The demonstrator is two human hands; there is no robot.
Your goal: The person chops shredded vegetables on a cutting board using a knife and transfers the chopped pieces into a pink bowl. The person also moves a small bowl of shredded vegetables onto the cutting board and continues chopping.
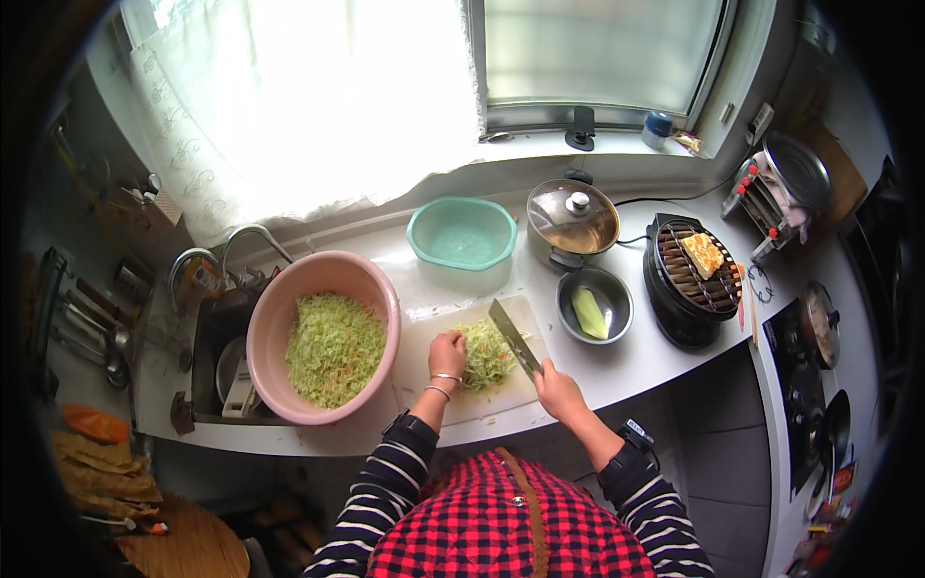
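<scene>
My right hand (558, 389) grips the handle of a broad-bladed kitchen knife (512, 334), whose blade slants over the right side of a heap of shredded green vegetable (490, 355) with orange bits. At the heap's left edge my left hand (446, 355) rests with its fingers bent; whether it pinches any shreds is hidden. Beneath the heap lies a pale cutting board (417, 347). To the left, a large pink basin (259, 336) holds much more shredded vegetable (336, 350). A metal bowl (626, 318) right of the board contains a pale green vegetable piece (590, 313).
Behind the board stand a green plastic basin (462, 235) and a lidded pot (573, 220). A black round grill (690, 289) with a browned food slab (702, 255) is at the right. The sink (209, 361) lies partly under the pink basin, beside a curved faucet (249, 230).
</scene>
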